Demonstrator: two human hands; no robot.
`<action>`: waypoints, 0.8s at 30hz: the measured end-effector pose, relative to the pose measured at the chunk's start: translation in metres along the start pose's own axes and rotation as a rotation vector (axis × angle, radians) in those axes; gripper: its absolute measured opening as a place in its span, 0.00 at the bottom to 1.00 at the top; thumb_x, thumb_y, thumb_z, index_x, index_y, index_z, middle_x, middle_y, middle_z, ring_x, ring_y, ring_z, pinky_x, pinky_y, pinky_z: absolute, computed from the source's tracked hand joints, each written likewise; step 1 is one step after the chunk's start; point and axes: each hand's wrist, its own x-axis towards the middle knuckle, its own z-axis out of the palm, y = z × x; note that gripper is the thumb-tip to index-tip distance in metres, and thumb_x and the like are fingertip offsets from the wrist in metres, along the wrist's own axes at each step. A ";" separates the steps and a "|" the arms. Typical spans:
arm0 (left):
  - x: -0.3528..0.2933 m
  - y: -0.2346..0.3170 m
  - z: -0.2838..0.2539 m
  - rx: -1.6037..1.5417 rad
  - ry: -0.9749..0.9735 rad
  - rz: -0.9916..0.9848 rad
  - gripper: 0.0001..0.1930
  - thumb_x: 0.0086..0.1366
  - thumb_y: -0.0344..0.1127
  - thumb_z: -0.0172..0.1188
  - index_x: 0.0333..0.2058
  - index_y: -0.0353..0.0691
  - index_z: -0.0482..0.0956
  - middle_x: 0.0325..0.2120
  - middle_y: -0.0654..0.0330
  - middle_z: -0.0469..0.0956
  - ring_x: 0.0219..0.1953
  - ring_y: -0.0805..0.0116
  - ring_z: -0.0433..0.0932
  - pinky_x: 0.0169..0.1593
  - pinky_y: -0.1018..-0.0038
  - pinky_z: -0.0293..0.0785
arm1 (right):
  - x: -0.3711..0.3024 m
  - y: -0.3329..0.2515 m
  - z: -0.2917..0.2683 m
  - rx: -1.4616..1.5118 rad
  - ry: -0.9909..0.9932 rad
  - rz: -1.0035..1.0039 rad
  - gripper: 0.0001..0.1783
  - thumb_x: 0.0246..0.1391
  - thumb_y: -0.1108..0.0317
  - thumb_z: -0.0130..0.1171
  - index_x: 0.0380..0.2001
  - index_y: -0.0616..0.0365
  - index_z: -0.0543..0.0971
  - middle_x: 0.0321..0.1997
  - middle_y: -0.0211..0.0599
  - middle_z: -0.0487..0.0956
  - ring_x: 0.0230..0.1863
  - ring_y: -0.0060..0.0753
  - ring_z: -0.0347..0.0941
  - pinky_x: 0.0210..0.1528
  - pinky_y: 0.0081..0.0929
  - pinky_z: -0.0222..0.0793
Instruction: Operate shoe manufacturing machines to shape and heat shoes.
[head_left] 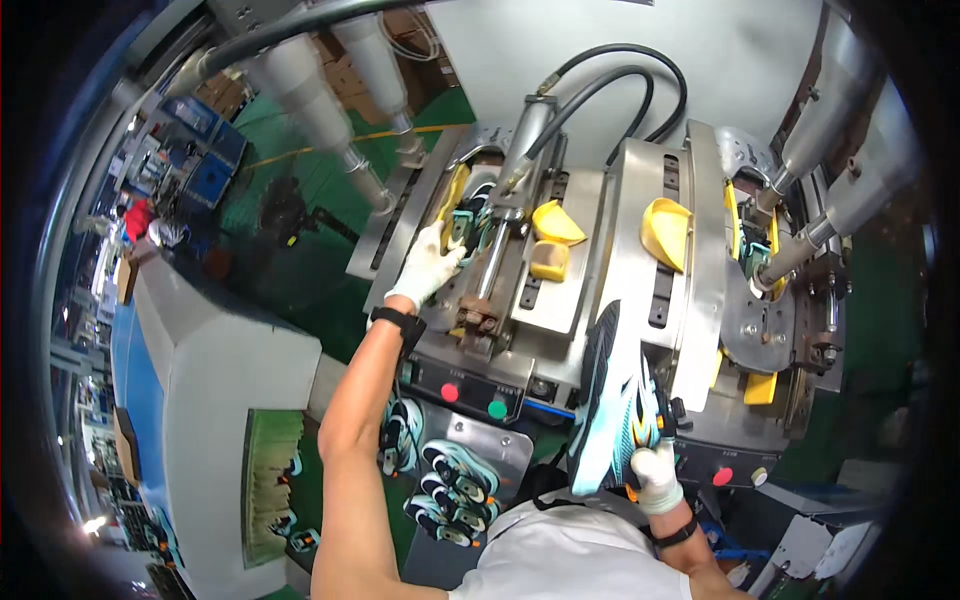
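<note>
My left hand [430, 266], in a white glove, reaches into the left station of a metal press. Its fingers and thumb close about a dark and teal sneaker [463, 228] lying there between yellow pads; part of the grip is hidden. Low in front of the press, my right hand [656, 478], also gloved, grips a light-blue sneaker [612, 410] near its orange-trimmed end. That sneaker stands on end, its dark sole edge toward the left. Another sneaker [757, 255] sits clamped in the right station, partly covered by metal rods.
Yellow pads [665, 235] rest on the steel plates [590, 225]. Red and green buttons [497, 409] line the front panel. Several sneakers [452, 480] lie on a metal shelf below. A grey machine housing [220, 330] stands at left; thick cylinders [305, 90] angle in from above.
</note>
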 end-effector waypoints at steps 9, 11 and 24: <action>0.120 -0.031 0.057 0.246 -0.111 -0.183 0.32 0.55 0.50 0.70 0.51 0.33 0.71 0.45 0.38 0.79 0.49 0.40 0.78 0.55 0.58 0.74 | -0.014 -0.013 0.011 -0.162 0.120 -0.032 0.47 0.44 0.75 0.71 0.68 0.61 0.62 0.64 0.35 0.72 0.63 0.32 0.69 0.66 0.36 0.63; 0.130 -0.028 0.030 0.231 -0.188 -0.180 0.32 0.55 0.52 0.69 0.49 0.34 0.71 0.44 0.40 0.80 0.49 0.43 0.79 0.54 0.58 0.75 | 0.005 -0.013 0.028 -0.193 0.151 -0.049 0.41 0.47 0.67 0.73 0.64 0.62 0.67 0.60 0.33 0.75 0.59 0.29 0.71 0.62 0.33 0.66; -0.235 -0.009 -0.158 -0.233 0.327 -0.176 0.20 0.58 0.30 0.67 0.46 0.32 0.72 0.39 0.53 0.78 0.41 0.64 0.80 0.48 0.69 0.75 | 0.249 0.073 0.162 -0.220 -0.072 0.025 0.19 0.56 0.66 0.65 0.48 0.64 0.77 0.44 0.37 0.82 0.42 0.29 0.79 0.48 0.29 0.76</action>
